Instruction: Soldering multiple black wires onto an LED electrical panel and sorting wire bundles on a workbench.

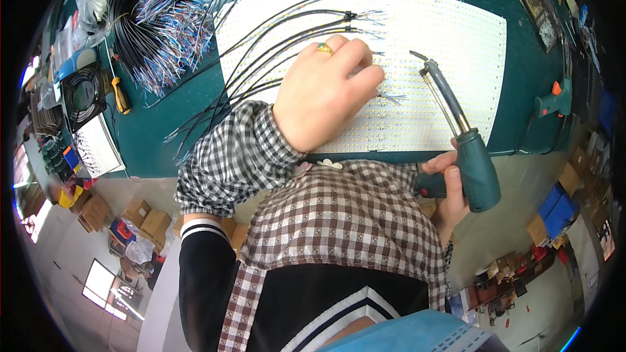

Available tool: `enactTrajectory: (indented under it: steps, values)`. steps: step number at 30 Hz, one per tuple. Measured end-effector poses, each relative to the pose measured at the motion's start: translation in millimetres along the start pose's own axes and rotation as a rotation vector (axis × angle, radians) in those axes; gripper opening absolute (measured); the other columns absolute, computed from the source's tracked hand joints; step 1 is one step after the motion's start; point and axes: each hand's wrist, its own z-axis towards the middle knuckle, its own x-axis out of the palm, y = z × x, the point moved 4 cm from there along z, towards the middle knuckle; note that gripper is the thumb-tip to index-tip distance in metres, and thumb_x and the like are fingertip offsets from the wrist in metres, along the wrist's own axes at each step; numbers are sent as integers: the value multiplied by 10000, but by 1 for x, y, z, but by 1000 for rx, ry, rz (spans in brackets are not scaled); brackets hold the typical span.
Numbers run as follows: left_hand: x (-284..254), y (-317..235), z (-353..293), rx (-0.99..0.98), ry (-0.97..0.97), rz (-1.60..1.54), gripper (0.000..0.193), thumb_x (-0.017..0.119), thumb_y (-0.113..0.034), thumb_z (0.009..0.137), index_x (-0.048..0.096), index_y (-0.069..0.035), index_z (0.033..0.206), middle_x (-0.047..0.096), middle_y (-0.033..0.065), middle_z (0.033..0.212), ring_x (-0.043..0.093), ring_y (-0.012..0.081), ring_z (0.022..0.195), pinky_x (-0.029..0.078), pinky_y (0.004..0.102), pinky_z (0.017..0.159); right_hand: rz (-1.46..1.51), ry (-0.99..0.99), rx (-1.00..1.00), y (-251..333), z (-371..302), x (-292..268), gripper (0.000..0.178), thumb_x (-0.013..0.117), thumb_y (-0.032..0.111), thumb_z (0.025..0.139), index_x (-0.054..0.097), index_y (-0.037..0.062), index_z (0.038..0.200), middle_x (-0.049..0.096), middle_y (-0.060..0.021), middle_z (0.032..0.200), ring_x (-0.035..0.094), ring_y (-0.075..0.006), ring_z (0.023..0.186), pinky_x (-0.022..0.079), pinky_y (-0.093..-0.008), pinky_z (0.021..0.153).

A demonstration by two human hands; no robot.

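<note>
My left hand (329, 94), with a ring on one finger, rests over a white panel (450, 45) dotted with rows of small yellowish chips. Its fingers are curled closed near the cable ends; whatever they pinch is hidden beneath them. Several black cables (297, 31) lie across the panel from the left, their thin stripped wires fanning out near its middle. One bunch of wire ends (391, 98) shows just right of my left hand. At the panel's near edge, my right hand (451, 189) grips a green soldering gun (479, 169), its metal tip pointing up and left above the panel.
A thick bundle of black cables (163, 39) with blue, white and red ends lies at the upper left. Near it are an orange-handled screwdriver (120, 94) and a black fan (83, 94). A green and orange tool (554, 99) lies at the right of the green table (153, 150).
</note>
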Motion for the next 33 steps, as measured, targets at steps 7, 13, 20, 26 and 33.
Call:
enactTrajectory:
  steps: [7,13,20,26,33]
  values:
    - [6,3,-9,-157,152,-367,130,654,-55,694,545,-38,761,527,88,735,537,275,693,428,348,570,28,-9,-7,-2,0,-4,414,497,140,865,391,-143,1148,554,-126,824,581,-191,726,514,-310,682]
    - [-3,7,-17,-255,1,74,131,639,-29,704,556,-45,803,536,87,763,537,275,655,424,362,548,38,8,-28,-5,-1,-5,424,493,138,866,382,-143,1164,551,-125,831,581,-189,737,516,-298,685]
    - [12,10,-3,-150,65,-45,117,638,-60,694,550,-52,771,506,78,790,518,264,726,434,354,598,15,1,-12,-6,-1,-4,421,490,137,868,380,-141,1164,556,-124,835,585,-187,729,513,-290,681]
    - [9,12,-2,-155,129,-106,118,635,-74,716,535,-51,773,511,79,779,526,262,716,437,351,602,33,-8,-29,-7,-1,-4,425,493,134,866,378,-144,1167,559,-126,837,589,-189,729,513,-288,668]
    - [17,8,-5,-269,80,-89,113,612,-71,752,524,-46,819,526,100,733,542,274,652,442,347,567,6,-14,-40,-9,-2,-4,436,515,158,852,415,-129,1166,578,-147,889,604,-225,778,526,-294,654]
